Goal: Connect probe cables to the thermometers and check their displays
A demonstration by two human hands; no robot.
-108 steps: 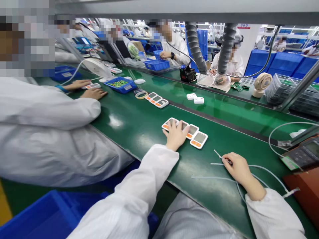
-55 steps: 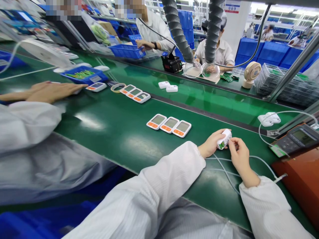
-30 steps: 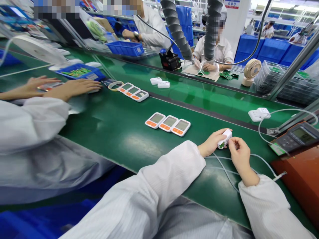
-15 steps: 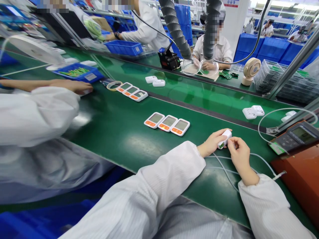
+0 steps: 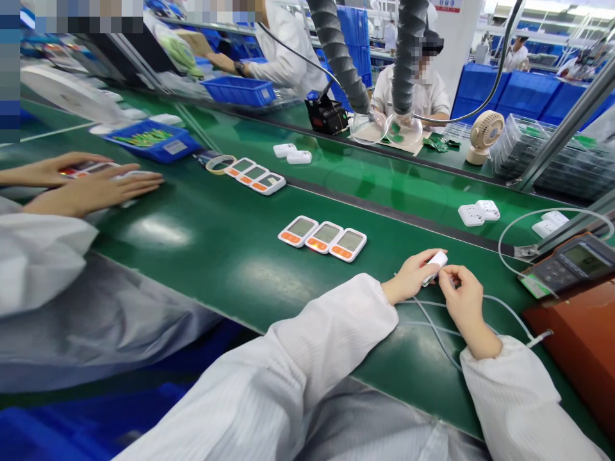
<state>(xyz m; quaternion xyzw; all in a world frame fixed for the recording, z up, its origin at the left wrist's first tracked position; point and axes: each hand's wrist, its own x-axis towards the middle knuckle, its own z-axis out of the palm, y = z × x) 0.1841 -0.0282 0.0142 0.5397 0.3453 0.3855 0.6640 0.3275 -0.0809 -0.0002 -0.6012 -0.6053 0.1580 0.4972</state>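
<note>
Over the right part of the green bench, my left hand [image 5: 407, 276] is wrapped round a small white plastic device [image 5: 436, 261], held tilted on edge. My right hand [image 5: 462, 289] has its fingers pinched together against the device's near right side; whatever is between the fingertips is hidden. A thin grey tube [image 5: 435, 330] loops on the bench under both hands. Left of them, three white handheld meters [image 5: 325, 237] with grey screens and orange buttons lie side by side; the middle one shows a lit orange spot.
A co-worker's hands [image 5: 91, 182] rest on meters at the left. More meters [image 5: 254, 177] lie by a tape roll [image 5: 221, 164] and a blue bin [image 5: 151, 142]. White device parts [image 5: 473, 214] sit on the conveyor behind. An instrument with a screen [image 5: 576, 262] stands at right.
The white device in my left hand has turned slightly, so its green inside shows less. White parts on the conveyor have shifted left. The co-worker's hands have moved left, both now showing.
</note>
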